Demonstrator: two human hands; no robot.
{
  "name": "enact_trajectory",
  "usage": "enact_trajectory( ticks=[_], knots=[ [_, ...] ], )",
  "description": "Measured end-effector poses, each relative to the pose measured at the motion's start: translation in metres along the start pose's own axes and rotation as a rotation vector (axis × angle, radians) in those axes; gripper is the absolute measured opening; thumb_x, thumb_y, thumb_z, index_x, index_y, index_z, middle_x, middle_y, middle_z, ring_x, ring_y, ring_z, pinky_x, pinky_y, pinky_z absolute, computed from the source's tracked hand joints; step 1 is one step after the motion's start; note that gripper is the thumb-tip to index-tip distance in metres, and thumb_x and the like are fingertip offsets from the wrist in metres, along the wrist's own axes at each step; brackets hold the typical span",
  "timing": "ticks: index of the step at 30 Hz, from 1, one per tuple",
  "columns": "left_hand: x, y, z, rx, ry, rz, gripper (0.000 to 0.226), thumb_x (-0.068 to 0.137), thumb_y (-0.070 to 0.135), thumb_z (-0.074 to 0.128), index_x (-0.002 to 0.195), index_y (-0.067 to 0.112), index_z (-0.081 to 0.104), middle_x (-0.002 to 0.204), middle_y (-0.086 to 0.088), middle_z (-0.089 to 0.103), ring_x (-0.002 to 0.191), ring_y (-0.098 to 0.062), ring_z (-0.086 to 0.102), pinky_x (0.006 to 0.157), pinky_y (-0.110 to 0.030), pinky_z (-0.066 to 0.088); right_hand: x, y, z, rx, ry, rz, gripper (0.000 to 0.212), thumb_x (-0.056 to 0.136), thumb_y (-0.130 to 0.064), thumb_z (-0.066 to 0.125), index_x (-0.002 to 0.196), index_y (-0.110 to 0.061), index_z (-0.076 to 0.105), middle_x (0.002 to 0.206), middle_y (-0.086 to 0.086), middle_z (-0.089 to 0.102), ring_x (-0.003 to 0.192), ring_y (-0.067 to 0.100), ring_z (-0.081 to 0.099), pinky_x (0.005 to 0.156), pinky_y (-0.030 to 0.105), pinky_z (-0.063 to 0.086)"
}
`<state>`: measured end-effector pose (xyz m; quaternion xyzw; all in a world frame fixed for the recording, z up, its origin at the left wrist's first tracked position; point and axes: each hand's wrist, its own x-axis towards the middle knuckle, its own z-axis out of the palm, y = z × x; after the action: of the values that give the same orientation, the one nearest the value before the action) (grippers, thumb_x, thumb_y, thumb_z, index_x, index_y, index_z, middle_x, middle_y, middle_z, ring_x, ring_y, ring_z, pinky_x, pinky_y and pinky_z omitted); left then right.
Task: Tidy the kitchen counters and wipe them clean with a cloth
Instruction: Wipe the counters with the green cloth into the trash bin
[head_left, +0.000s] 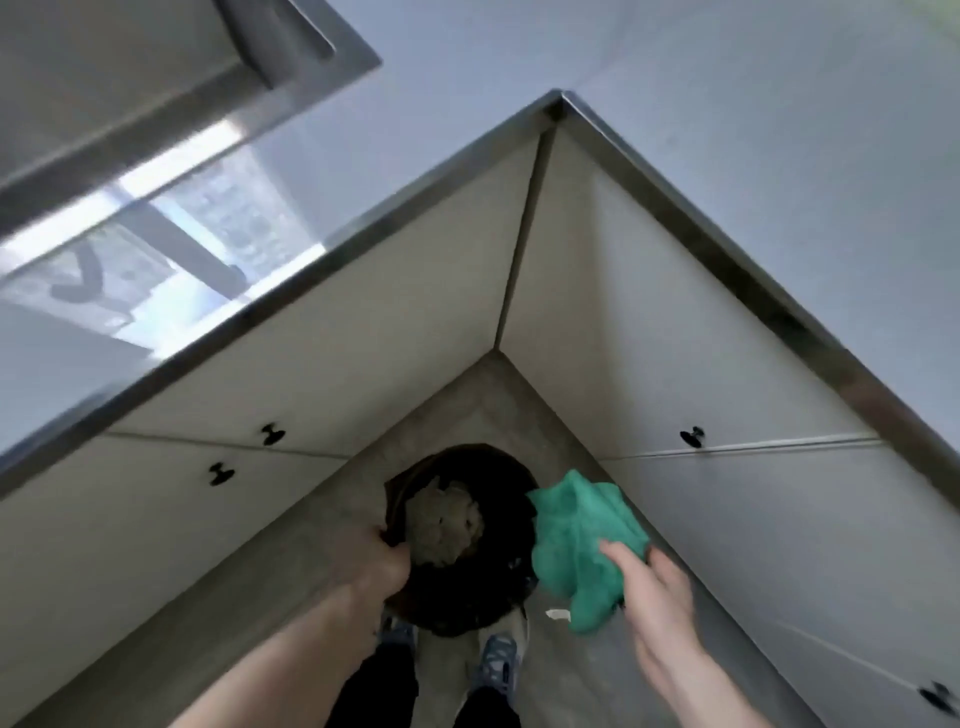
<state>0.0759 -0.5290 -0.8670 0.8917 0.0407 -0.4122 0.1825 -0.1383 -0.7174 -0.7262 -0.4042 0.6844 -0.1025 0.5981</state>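
Frame bottom: left hand grips the rim of a dark bin on the floor; right hand pinches the green cloth just beside it, lower centre. Crumpled waste lies in the bin, so tidying looks partly done. Above, counters meet in a corner, bare and glossy; wiping likely remains. Cabinets hem the floor on both sides.
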Motion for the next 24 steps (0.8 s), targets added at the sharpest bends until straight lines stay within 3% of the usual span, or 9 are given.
enact_trajectory(
  ticks=[1, 2, 5, 7, 13, 15, 17, 21, 24],
  knots=[
    [-0.018, 0.000, -0.022, 0.051, -0.035, -0.044, 0.012, 0.096, 0.023, 0.064, 0.085, 0.021, 0.058, 0.071, 0.007, 0.039, 0.088, -0.021, 0.050, 0.090, -0.030, 0.048, -0.015, -0.011, -0.002, -0.027, -0.018, -0.025, 0.011, 0.088, -0.004, 0.072, 0.093, -0.014, 0.075, 0.089, 0.003, 0.079, 0.081, 0.018, 0.072, 0.070, 0.031, 0.054],
    [-0.037, -0.005, -0.045, 0.074, -0.057, -0.072, 0.012, 0.094, 0.024, 0.065, 0.103, 0.015, 0.063, 0.073, 0.007, 0.040, 0.091, -0.022, 0.053, 0.089, -0.031, 0.048, -0.035, -0.024, -0.005, -0.063, -0.047, -0.053, 0.012, 0.088, -0.005, 0.073, 0.093, -0.015, 0.075, 0.089, 0.001, 0.079, 0.081, 0.016, 0.072, 0.070, 0.030, 0.054],
    [-0.106, -0.022, -0.112, 0.063, -0.101, -0.138, 0.045, 0.090, 0.025, 0.063, 0.131, 0.007, 0.056, 0.103, -0.006, 0.065, 0.112, -0.030, 0.064, 0.092, -0.030, 0.050, -0.095, -0.060, -0.016, -0.149, -0.116, -0.125, 0.012, 0.090, -0.009, 0.073, 0.097, -0.017, 0.075, 0.089, -0.005, 0.079, 0.082, 0.011, 0.073, 0.068, 0.021, 0.056],
    [-0.146, -0.036, -0.145, 0.027, -0.119, -0.198, 0.046, 0.083, 0.025, 0.062, 0.127, 0.010, 0.060, 0.116, -0.012, 0.069, 0.109, -0.031, 0.066, 0.093, -0.032, 0.054, -0.132, -0.078, -0.021, -0.203, -0.153, -0.194, 0.010, 0.091, -0.009, 0.073, 0.093, -0.018, 0.075, 0.086, -0.007, 0.078, 0.081, 0.011, 0.070, 0.066, 0.015, 0.055],
    [-0.244, -0.081, -0.225, -0.159, -0.075, -0.266, 0.028, 0.072, 0.024, 0.056, 0.092, 0.018, 0.075, 0.084, -0.003, 0.075, 0.082, -0.025, 0.072, 0.077, -0.034, 0.061, -0.222, -0.131, -0.016, -0.331, -0.280, -0.348, 0.005, 0.092, -0.024, 0.070, 0.096, -0.028, 0.071, 0.092, -0.009, 0.076, 0.090, 0.011, 0.071, 0.084, 0.039, 0.058],
    [-0.278, -0.090, -0.246, -0.226, -0.026, -0.278, 0.021, 0.076, 0.017, 0.055, 0.086, 0.014, 0.074, 0.073, -0.001, 0.070, 0.072, -0.024, 0.067, 0.063, -0.026, 0.054, -0.244, -0.142, -0.006, -0.384, -0.328, -0.411, 0.010, 0.088, -0.038, 0.068, 0.098, -0.033, 0.067, 0.094, -0.008, 0.075, 0.092, 0.015, 0.070, 0.088, 0.045, 0.057],
    [-0.301, -0.095, -0.261, -0.282, 0.017, -0.295, 0.018, 0.081, 0.010, 0.054, 0.083, 0.014, 0.071, 0.070, -0.003, 0.066, 0.070, -0.025, 0.062, 0.058, -0.026, 0.043, -0.261, -0.153, 0.007, -0.439, -0.379, -0.471, 0.008, 0.091, -0.037, 0.065, 0.097, -0.032, 0.065, 0.093, -0.008, 0.073, 0.091, 0.016, 0.069, 0.088, 0.045, 0.056],
    [-0.329, -0.120, -0.289, -0.402, 0.072, -0.370, 0.016, 0.082, 0.011, 0.055, 0.086, 0.012, 0.070, 0.079, -0.009, 0.069, 0.083, -0.032, 0.068, 0.067, -0.031, 0.049, -0.295, -0.175, 0.043, -0.524, -0.489, -0.593, 0.008, 0.096, -0.026, 0.064, 0.103, -0.026, 0.063, 0.095, -0.009, 0.070, 0.092, 0.016, 0.067, 0.081, 0.035, 0.051],
    [-0.332, -0.152, -0.303, -0.490, 0.113, -0.416, 0.031, 0.077, 0.013, 0.057, 0.104, 0.007, 0.070, 0.108, -0.018, 0.073, 0.103, -0.036, 0.070, 0.088, -0.041, 0.058, -0.317, -0.187, 0.075, -0.565, -0.548, -0.662, 0.010, 0.096, -0.024, 0.063, 0.106, -0.025, 0.064, 0.098, -0.009, 0.070, 0.094, 0.015, 0.066, 0.084, 0.034, 0.051]
  ],
)
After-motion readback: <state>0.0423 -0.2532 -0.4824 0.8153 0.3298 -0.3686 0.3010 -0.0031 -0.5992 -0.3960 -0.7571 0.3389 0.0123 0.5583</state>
